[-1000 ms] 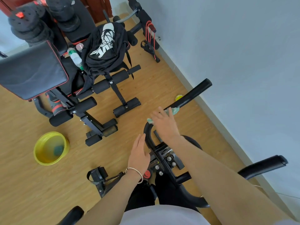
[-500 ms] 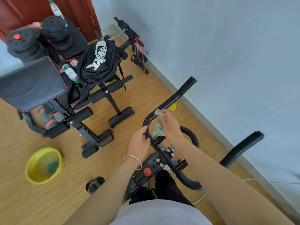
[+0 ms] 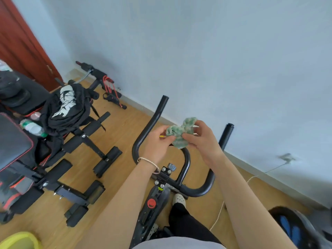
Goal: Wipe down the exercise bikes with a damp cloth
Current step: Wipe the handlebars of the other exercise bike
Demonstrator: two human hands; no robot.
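Observation:
A crumpled green cloth [image 3: 180,133] is held in the air above the exercise bike's black handlebars [image 3: 197,189]. My left hand [image 3: 158,143] pinches its left side and my right hand [image 3: 203,139] pinches its right side. Both hands are off the bike. The left handlebar arm [image 3: 152,121] rises behind my left hand, and the right arm's tip [image 3: 228,131] shows beyond my right hand. Below the bars sits the bike's stem with bolts and a red knob [image 3: 151,203].
A black weight bench [image 3: 84,139] with a black bag [image 3: 65,106] and a water bottle [image 3: 33,129] on it stands at the left. A yellow basin [image 3: 19,240] sits at the bottom left corner. The pale wall runs close on the right. A white cord [image 3: 219,215] lies on the wooden floor.
My left hand left the handlebar and rose to the cloth. My right hand lifted the cloth off the bar. The view tilted up towards the wall.

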